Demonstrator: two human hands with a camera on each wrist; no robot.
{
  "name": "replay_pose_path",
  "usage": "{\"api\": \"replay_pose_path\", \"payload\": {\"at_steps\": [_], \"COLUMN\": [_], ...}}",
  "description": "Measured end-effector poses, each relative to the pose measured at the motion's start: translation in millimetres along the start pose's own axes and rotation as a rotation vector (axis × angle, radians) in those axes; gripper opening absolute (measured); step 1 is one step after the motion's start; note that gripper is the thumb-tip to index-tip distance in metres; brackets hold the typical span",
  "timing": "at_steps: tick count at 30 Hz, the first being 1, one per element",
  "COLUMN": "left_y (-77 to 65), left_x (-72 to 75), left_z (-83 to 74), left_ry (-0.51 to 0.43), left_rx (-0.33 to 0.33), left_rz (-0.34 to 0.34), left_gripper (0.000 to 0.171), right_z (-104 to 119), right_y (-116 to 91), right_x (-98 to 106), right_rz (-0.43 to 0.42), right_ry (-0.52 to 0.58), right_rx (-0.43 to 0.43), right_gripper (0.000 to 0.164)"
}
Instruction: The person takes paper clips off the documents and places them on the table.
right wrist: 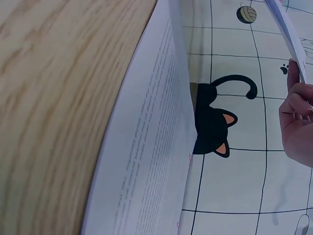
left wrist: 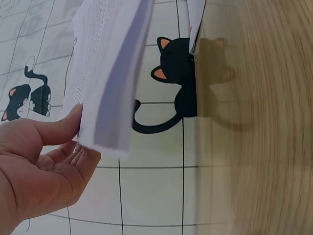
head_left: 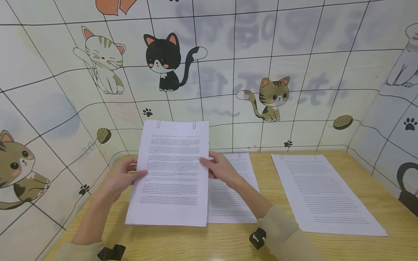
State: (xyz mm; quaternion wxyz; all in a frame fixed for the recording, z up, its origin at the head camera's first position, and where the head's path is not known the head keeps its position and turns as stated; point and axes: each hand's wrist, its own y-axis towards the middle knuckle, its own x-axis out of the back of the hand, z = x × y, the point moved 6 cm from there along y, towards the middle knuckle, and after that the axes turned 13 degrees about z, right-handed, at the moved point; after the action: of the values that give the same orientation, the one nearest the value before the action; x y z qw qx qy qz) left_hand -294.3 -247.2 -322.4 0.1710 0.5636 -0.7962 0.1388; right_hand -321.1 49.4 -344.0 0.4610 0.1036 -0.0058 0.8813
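Observation:
My left hand (head_left: 122, 177) and right hand (head_left: 223, 168) hold a stack of printed sheets (head_left: 173, 174) upright above the table, one at each side edge. A pink paper clip (head_left: 158, 124) and a purple paper clip (head_left: 194, 125) sit on its top edge. In the left wrist view, the left thumb lies over the front of the sheets (left wrist: 105, 73), with the fingers behind. The right wrist view has the right hand (right wrist: 297, 117) pinching the edge of the sheets (right wrist: 289, 34). Behind the raised stack, partly hidden, lies a second stack (head_left: 233, 206).
A third printed stack (head_left: 330, 199) with yellowish clips on its top edge lies to the right on the wooden table (head_left: 228, 243). A cat-patterned wall covering (head_left: 222, 72) rises behind the table and at both sides. Something dark and curved (head_left: 406, 181) stands at the far right.

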Motion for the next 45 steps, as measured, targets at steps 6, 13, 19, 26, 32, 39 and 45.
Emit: {"api": "replay_pose_path", "payload": {"at_steps": [6, 13, 19, 26, 32, 39, 45], "left_y": [0.7, 3.6, 6.1, 10.3, 13.8, 19.1, 23.7], "left_x": [-17.5, -38.9, -56.9, -76.7, -92.2, -113.3, -129.7], "left_z": [-6.9, -16.1, -24.4, -29.7, -34.3, -41.1, -42.3], "left_ry": [-0.042, -0.105, -0.103, -0.087, -0.1, -0.128, -0.155], "left_rx": [0.0, -0.027, -0.053, -0.069, -0.094, -0.128, -0.128], "left_rz": [0.045, 0.086, 0.153, 0.211, 0.251, 0.297, 0.318], "left_gripper": [0.041, 0.039, 0.041, 0.033, 0.028, 0.028, 0.026], "right_z": [7.4, 12.6, 19.3, 16.4, 17.1, 18.1, 10.7], "right_y": [-14.9, -33.9, -53.5, -72.3, -90.7, -112.9, -126.5], "right_x": [16.0, 31.1, 45.2, 63.7, 76.5, 89.9, 101.7], "right_rz": [-0.031, -0.031, -0.005, -0.007, -0.006, 0.017, -0.003], "right_ry": [-0.1, -0.167, -0.223, -0.27, -0.324, -0.381, -0.434], "right_rx": [0.011, 0.055, 0.084, 0.034, 0.012, 0.037, 0.012], "right_gripper": [0.034, 0.034, 0.03, 0.033, 0.035, 0.031, 0.03]}}
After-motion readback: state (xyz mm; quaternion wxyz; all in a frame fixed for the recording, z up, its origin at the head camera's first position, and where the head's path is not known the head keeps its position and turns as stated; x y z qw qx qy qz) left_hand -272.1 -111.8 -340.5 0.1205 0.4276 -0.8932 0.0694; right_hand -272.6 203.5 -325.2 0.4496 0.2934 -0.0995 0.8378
